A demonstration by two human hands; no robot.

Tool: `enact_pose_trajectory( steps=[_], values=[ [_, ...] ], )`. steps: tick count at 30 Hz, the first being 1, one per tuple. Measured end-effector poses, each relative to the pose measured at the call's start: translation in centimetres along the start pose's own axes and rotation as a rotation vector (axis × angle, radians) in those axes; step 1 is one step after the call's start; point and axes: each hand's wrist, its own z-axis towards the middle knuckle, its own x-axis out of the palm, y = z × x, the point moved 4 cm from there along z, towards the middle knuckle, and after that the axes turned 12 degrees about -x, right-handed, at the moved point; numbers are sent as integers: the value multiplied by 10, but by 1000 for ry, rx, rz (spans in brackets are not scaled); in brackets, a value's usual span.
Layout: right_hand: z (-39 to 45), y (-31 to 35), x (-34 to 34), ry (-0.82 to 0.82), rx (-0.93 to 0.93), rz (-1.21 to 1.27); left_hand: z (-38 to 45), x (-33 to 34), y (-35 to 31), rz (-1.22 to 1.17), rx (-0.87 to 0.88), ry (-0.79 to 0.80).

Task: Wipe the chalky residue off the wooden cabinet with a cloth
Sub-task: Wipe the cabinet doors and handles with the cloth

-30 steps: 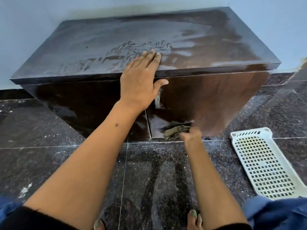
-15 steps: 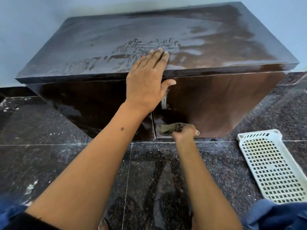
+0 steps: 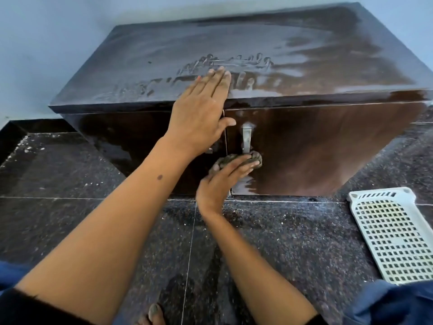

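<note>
The wooden cabinet (image 3: 304, 141) fills the view, low on the dark speckled floor (image 3: 293, 242) against the pale wall (image 3: 46, 43), and the camera has swung left since a moment ago, so the cabinet sits further right in view now. Big change on the right door: the right hand (image 3: 222, 184) has climbed from the bottom edge to just under the metal handle (image 3: 246, 137), and its fingers have gone from a tight curl to straight, pressing the cloth (image 3: 234, 160) flat against the door panel. The cloth is bunched, grey-brown, touching the foot of the handle. The left hand (image 3: 199, 113) stays put, fingers straight and together, palm draped over the front edge, fingertips on the top. Chalky residue (image 3: 187, 50) streaks the top, with finger-drawn marks scrawled in it just beyond the left fingertips; they cannot be read as words. A pale smear shows on the door below the cloth. The white perforated basket (image 3: 393, 235) lies on the floor to the right, only partly in view; what shows of it holds nothing. A blue trouser leg (image 3: 393, 306) shows at the lower right.
</note>
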Motion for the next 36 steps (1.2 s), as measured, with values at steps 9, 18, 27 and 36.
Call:
enact_pose_trajectory(
  steps=[9, 18, 27, 36],
  values=[
    [-8, -146, -44, 710, -925, -1126, 0, 3, 3, -19, 6, -61],
    [26, -74, -39, 191, -1107, -979, -2, 3, 1, -65, -31, -86],
    [22, -177, -82, 1190, -1161, -1398, -1, 3, 3, -78, -35, -89],
    [36, -121, -72, 533, -1366, -1174, -1, 4, 2, -98, -59, -107]
  ],
)
